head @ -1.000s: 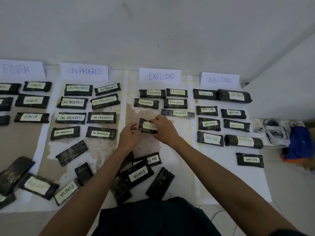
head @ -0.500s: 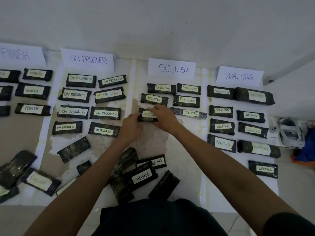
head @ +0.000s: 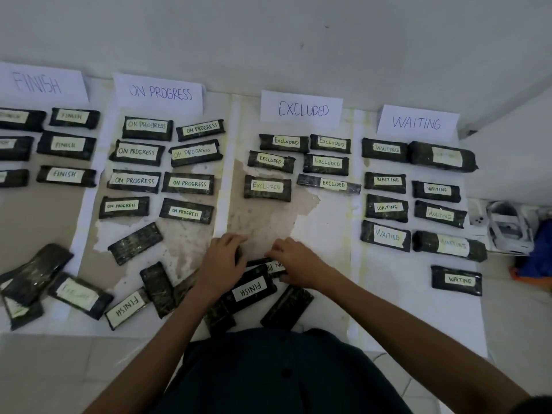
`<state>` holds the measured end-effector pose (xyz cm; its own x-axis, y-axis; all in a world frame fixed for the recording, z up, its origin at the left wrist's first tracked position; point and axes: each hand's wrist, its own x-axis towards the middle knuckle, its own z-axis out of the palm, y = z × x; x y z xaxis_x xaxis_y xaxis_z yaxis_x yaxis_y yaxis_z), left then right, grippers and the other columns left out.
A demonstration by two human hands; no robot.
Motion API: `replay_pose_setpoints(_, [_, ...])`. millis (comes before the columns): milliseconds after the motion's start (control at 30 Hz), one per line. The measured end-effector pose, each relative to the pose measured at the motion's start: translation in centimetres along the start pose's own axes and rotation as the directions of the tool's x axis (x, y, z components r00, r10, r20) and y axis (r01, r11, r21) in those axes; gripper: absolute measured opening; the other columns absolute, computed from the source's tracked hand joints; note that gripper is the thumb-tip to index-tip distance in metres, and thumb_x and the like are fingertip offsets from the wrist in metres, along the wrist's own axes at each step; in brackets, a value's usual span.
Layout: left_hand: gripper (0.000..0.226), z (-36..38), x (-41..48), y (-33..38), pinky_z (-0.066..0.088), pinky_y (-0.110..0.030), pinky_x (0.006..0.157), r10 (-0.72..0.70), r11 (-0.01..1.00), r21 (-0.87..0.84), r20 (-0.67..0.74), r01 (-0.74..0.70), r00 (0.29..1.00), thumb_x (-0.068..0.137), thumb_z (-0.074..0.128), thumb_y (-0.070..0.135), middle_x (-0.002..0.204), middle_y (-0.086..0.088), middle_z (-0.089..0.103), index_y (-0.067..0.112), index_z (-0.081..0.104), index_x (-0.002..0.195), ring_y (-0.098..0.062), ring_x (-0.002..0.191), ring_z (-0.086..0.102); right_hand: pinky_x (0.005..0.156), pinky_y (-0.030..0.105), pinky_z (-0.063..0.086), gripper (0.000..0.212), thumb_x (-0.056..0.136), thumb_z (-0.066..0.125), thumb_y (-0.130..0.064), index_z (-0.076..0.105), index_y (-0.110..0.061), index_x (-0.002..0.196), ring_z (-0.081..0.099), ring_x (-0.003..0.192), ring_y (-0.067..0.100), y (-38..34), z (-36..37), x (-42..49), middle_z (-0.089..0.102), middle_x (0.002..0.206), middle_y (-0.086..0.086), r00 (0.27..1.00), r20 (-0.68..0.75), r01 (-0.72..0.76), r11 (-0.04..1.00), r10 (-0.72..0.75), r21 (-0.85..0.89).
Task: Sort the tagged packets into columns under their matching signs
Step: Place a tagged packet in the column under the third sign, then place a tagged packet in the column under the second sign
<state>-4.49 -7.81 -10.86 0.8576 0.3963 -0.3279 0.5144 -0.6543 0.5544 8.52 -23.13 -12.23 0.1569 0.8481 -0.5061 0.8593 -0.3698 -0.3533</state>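
Excluded packet (head: pixel 267 188) now lies in its column | your left hand (head: pixel 222 262) and right hand (head: pixel 294 261) have dropped onto the On Progress packet (head: pixel 270 266), fingers curled, grip unclear | looks light, slick-wrapped: pinch its short ends.

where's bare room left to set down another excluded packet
Under the EXCLUDED sign, the patch below the lowest-left Excluded packet, above both hands, is bare. It is crowded nearer the person, where the unsorted pile lies.

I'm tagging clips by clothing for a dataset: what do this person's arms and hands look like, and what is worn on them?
Both forearms are bare, with no sleeves reaching them in view. The left hand and right hand show no gloves, rings, watch or bracelets. A dark teal garment covers the torso; a dark sleeve edge appears at the right arm's upper end.
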Motion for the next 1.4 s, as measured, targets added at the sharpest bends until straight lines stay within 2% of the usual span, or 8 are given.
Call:
replay_pose_setpoints(300, [0.037,-1.3,-1.9,0.6,0.032,-0.026,0.094,-0.050,0.986,-0.160,-0.084,0.036,0.995,0.088,0.055,0.014,0.126,-0.003,0.048,0.016,0.052,0.125,-0.022,0.114,0.037,0.074,0.033,0.046,0.018,0.085,0.056,-0.013,0.064,-0.013,0.102,0.058,0.095,0.029,0.0,-2.0,-0.5,0.060,0.103,0.009,0.933,-0.107,-0.319,0.926,0.344,0.201])
replay_pose_setpoints(433, [0.040,-2.4,-2.1,1.7,0.033,-0.015,0.086,-0.115,0.938,-0.333,-0.042,0.094,0.992,0.091,0.054,0.012,0.125,-0.005,0.051,0.011,0.049,0.131,-0.012,0.106,0.047,0.068,0.031,0.052,0.027,0.077,0.075,-0.020,0.066,-0.009,0.100,0.064,0.085,0.021,-0.3,-4.7,-1.9,0.066,0.095,0.004,0.871,-0.040,-0.325,0.634,0.490,0.702])
replay_pose_setpoints(567, [0.046,-2.3,-2.6,1.9,0.038,-0.014,0.078,-0.112,0.913,-0.392,0.036,0.118,0.993,0.091,0.054,0.015,0.124,-0.004,0.056,0.014,0.043,0.136,-0.006,0.098,0.050,0.061,0.022,0.052,0.030,0.073,0.080,-0.019,0.067,-0.011,0.099,0.064,0.076,0.011,-3.1,-5.0,-1.4,0.068,0.090,0.002,0.885,0.000,-0.252,0.478,0.466,0.841])
replay_pose_setpoints(767, [0.036,-4.1,-3.7,0.6,0.043,-0.015,0.075,-0.131,0.907,-0.409,-0.036,0.105,0.991,0.091,0.055,0.021,0.107,0.000,0.059,0.019,0.053,0.128,-0.014,0.095,0.057,0.061,0.022,0.050,0.027,0.076,0.075,-0.029,0.068,-0.010,0.093,0.062,0.074,0.013,-8.5,-3.9,1.0,0.070,0.090,0.006,0.906,-0.156,-0.176,0.685,0.394,0.707])
replay_pose_setpoints(933, [0.044,-6.2,-3.9,-3.8,0.047,-0.018,0.067,-0.252,0.856,-0.478,-0.055,0.196,0.966,0.087,0.063,0.024,0.105,0.001,0.061,0.019,0.050,0.128,-0.013,0.085,0.059,0.055,0.012,0.041,0.017,0.078,0.071,-0.023,0.061,-0.011,0.085,0.054,0.065,0.008,-13.3,-3.7,4.4,0.060,0.078,0.000,0.922,-0.203,-0.102,0.711,0.331,0.696])
replay_pose_setpoints(1133, [0.051,-9.3,-2.7,-8.2,0.053,-0.025,0.072,-0.203,0.869,-0.467,-0.037,0.163,0.978,0.078,0.071,0.020,0.103,0.002,0.061,0.020,0.051,0.125,-0.013,0.088,0.061,0.069,0.022,0.052,0.037,0.075,0.076,-0.025,0.065,-0.015,0.109,0.063,0.077,0.010,-16.4,-4.4,7.4,0.069,0.102,0.001,0.951,-0.161,-0.072,0.693,0.265,0.717])
replay_pose_setpoints(1267, [0.058,-10.0,-1.1,-11.1,0.049,-0.035,0.082,-0.010,0.993,-0.117,-0.070,0.002,0.997,0.069,0.072,0.017,0.109,-0.006,0.057,0.015,0.053,0.123,-0.023,0.098,0.055,0.086,0.032,0.047,0.050,0.078,0.071,-0.029,0.059,-0.012,0.124,0.056,0.100,0.020,-16.2,-3.9,7.9,0.059,0.117,0.009,0.941,-0.171,-0.171,0.846,0.293,0.505])
replay_pose_setpoints(1400, [0.062,-9.2,0.7,-12.7,0.044,-0.041,0.082,0.181,0.946,0.268,0.031,-0.182,0.983,0.068,0.068,0.013,0.113,-0.008,0.055,0.020,0.051,0.127,-0.031,0.103,0.049,0.094,0.042,0.042,0.049,0.084,0.061,-0.029,0.052,-0.013,0.130,0.045,0.114,0.033,-15.4,-2.4,7.3,0.053,0.123,0.013,0.929,-0.124,-0.313,0.919,0.349,0.240])
